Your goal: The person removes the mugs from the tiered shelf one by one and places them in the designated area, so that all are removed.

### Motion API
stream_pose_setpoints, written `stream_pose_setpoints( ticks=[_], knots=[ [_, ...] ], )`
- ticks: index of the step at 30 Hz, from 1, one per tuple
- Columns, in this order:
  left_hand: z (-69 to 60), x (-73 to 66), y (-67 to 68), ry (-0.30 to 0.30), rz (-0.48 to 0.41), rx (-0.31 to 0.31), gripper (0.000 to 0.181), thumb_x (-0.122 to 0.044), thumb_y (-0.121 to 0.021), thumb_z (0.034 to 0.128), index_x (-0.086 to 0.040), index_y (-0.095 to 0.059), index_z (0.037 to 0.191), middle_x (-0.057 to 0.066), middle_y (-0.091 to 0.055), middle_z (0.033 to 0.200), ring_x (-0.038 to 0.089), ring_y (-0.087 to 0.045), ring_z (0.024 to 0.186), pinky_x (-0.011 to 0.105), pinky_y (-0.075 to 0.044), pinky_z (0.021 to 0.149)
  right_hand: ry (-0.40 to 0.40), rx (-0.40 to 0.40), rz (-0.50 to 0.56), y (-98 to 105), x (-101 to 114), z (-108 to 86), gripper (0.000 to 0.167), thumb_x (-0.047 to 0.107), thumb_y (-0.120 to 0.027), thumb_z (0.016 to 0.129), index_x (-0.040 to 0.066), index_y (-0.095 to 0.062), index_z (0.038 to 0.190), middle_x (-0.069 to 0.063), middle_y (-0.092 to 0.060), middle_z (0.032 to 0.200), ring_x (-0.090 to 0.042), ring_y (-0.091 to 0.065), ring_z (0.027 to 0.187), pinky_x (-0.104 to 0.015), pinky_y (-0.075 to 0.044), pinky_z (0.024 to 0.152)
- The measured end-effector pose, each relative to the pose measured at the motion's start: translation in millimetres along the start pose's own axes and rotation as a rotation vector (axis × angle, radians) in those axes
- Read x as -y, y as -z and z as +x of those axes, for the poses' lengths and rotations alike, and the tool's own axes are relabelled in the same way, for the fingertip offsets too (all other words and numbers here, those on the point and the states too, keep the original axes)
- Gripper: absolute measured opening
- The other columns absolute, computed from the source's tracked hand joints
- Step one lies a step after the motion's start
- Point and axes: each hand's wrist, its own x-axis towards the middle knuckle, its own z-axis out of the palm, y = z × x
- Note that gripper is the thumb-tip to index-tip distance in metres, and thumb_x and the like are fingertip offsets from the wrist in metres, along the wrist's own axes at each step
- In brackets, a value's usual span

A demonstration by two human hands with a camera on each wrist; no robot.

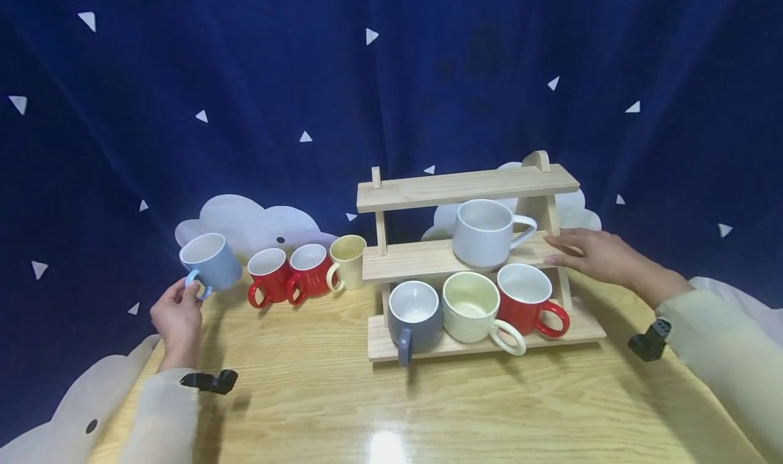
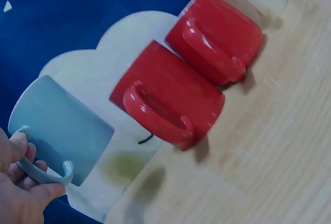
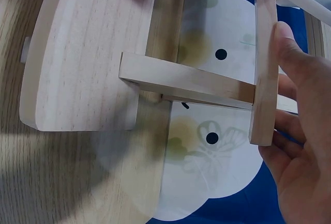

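My left hand (image 1: pixel 179 316) pinches the handle of a light blue mug (image 1: pixel 221 265), held tilted at the left of the table; the left wrist view shows the fingers around the handle (image 2: pixel 39 173). My right hand (image 1: pixel 602 257) touches the right end of the wooden rack's middle shelf (image 1: pixel 406 258), thumb against the shelf edge in the right wrist view (image 3: pixel 266 74). On that shelf stands a large white mug (image 1: pixel 483 236). The bottom shelf (image 1: pixel 587 325) bears a grey-blue mug (image 1: pixel 414 318), a cream mug (image 1: pixel 470 308) and a red mug (image 1: pixel 520 301).
Right of the blue mug, two red mugs (image 1: pixel 269 275) (image 2: pixel 168 92) and a pale yellow mug (image 1: pixel 350 263) stand in a row on the table (image 1: pixel 293 382). The rack's top shelf (image 1: pixel 465 186) holds nothing. A dark blue curtain (image 1: pixel 275 77) hangs behind.
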Motion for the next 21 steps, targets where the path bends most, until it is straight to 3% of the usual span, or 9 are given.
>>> stream_pose_setpoints(
  ticks=[11, 21],
  knots=[
    [3.8, 20.7, -3.8, -0.019, 0.051, 0.064, 0.035, -0.017, -0.057, 0.1002, 0.001, -0.061, 0.130, 0.004, -0.066, 0.108, 0.001, -0.060, 0.079, 0.010, -0.051, 0.071, 0.006, -0.008, 0.004, -0.3, 0.0, -1.0, 0.061, 0.049, -0.061, 0.094, 0.005, -0.057, 0.136, -0.032, -0.048, 0.137, -0.052, -0.044, 0.125, -0.065, -0.035, 0.101],
    [3.1, 40.8, -7.8, -0.050, 0.095, 0.092, 0.034, -0.017, -0.057, 0.1004, 0.002, -0.061, 0.128, -0.011, -0.062, 0.090, -0.001, -0.057, 0.069, 0.009, -0.046, 0.059, 0.010, -0.002, -0.003, 1.3, -0.4, -0.5, 0.061, 0.049, -0.061, 0.094, 0.006, -0.057, 0.136, -0.032, -0.048, 0.137, -0.052, -0.045, 0.125, -0.065, -0.036, 0.101]
  ],
)
